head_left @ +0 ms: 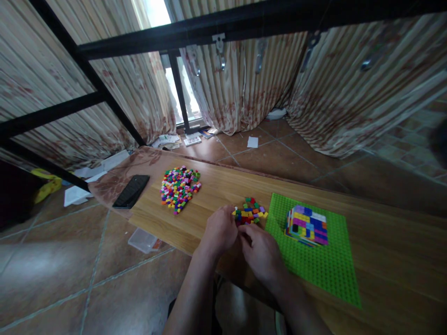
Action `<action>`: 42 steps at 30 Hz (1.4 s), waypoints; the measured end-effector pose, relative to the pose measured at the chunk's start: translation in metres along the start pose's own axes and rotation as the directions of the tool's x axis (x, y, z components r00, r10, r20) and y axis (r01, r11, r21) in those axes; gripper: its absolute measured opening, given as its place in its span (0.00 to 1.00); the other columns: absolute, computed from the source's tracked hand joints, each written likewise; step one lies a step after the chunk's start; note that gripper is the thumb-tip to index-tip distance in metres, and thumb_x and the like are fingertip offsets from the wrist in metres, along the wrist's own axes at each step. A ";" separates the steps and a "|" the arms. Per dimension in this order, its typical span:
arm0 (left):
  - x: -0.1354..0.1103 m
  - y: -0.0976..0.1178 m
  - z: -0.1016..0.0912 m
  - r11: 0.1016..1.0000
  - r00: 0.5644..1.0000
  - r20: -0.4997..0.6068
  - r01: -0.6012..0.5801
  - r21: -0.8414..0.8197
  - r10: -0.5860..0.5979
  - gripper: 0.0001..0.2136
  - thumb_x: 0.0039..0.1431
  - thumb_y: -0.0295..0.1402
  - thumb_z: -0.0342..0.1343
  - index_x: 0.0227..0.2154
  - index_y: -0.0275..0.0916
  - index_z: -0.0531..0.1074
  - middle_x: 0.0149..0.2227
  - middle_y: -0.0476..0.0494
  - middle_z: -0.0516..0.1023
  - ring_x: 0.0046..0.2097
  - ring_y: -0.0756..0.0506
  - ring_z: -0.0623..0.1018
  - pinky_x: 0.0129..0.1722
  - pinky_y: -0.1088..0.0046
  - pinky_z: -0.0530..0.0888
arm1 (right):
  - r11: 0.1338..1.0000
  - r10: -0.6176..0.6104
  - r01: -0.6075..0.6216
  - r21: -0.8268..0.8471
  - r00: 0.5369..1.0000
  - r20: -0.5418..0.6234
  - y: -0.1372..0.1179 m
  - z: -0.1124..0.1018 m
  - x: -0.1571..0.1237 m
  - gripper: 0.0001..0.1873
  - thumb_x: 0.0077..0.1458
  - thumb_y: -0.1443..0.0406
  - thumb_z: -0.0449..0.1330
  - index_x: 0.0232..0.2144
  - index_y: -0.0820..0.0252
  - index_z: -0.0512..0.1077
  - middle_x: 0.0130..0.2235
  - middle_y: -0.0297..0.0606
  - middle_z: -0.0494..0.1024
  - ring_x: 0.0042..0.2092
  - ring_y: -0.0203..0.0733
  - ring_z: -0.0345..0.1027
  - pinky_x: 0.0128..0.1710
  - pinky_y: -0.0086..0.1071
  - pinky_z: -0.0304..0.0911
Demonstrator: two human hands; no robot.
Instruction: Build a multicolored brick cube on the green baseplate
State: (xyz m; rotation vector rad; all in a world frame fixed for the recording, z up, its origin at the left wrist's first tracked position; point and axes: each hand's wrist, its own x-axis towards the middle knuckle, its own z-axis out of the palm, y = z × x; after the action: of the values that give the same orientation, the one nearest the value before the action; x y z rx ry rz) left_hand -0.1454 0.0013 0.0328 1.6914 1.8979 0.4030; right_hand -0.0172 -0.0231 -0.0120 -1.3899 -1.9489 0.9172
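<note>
My left hand (220, 229) and my right hand (260, 250) meet at the near side of a small heap of toy building bricks (248, 213). The fingers of both are drawn together, thumb against forefinger, and anything between them is hidden or too small to name. Right of them lies a green baseplate (319, 277), studded all over. On it stands a block of stacked bricks (307, 225) in purple, blue, yellow, white and other colours. A larger pile of mixed bricks (179, 187) is spread out to the left, apart from my hands.
The wooden table (213, 179) carries all the bricks. A black phone or tablet (132, 191) lies at its left end, on a patterned cloth (106, 180). A clear plastic box (142, 240) is on the tiled floor. Dark metal bars (195, 33) and curtains (244, 88) stand behind.
</note>
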 end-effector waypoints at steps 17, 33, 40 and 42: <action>0.014 -0.094 -0.063 0.820 0.778 -0.420 0.559 0.124 -0.467 0.14 0.55 0.30 0.53 0.43 0.41 0.78 0.46 0.37 0.80 0.50 0.36 0.78 0.45 0.65 0.72 | 0.156 0.365 -0.329 0.931 0.895 0.255 -0.013 -0.023 0.001 0.14 0.49 0.55 0.66 0.36 0.56 0.80 0.37 0.35 0.80 0.36 0.34 0.71 0.35 0.27 0.67; 0.026 -0.098 -0.054 0.837 0.784 -0.458 0.529 0.140 -0.419 0.12 0.54 0.32 0.53 0.40 0.40 0.77 0.45 0.35 0.81 0.48 0.34 0.78 0.40 0.64 0.72 | 0.158 0.303 -0.280 0.947 0.926 0.224 -0.009 -0.016 -0.001 0.12 0.46 0.66 0.65 0.37 0.59 0.78 0.44 0.41 0.80 0.51 0.46 0.74 0.61 0.46 0.61; 0.026 -0.097 -0.051 0.835 0.790 -0.456 0.526 0.159 -0.410 0.12 0.55 0.33 0.52 0.39 0.41 0.78 0.45 0.35 0.81 0.48 0.34 0.78 0.40 0.62 0.73 | 0.663 0.356 -0.315 0.679 0.931 0.084 0.001 -0.008 -0.003 0.15 0.52 0.59 0.58 0.39 0.60 0.76 0.38 0.43 0.81 0.37 0.45 0.78 0.36 0.39 0.73; 0.026 -0.097 -0.051 0.834 0.788 -0.455 0.529 0.157 -0.415 0.12 0.55 0.33 0.51 0.38 0.42 0.78 0.44 0.35 0.81 0.48 0.34 0.78 0.40 0.62 0.73 | 0.815 0.317 -0.305 0.492 0.946 0.061 0.000 -0.008 -0.005 0.15 0.55 0.61 0.54 0.39 0.60 0.76 0.36 0.42 0.81 0.33 0.44 0.77 0.33 0.37 0.71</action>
State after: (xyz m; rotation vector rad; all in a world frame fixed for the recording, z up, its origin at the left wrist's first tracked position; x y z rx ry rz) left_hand -0.2550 0.0182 0.0132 1.2649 2.7130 0.3045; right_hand -0.0096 -0.0263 -0.0074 -1.4069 -1.3377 1.4297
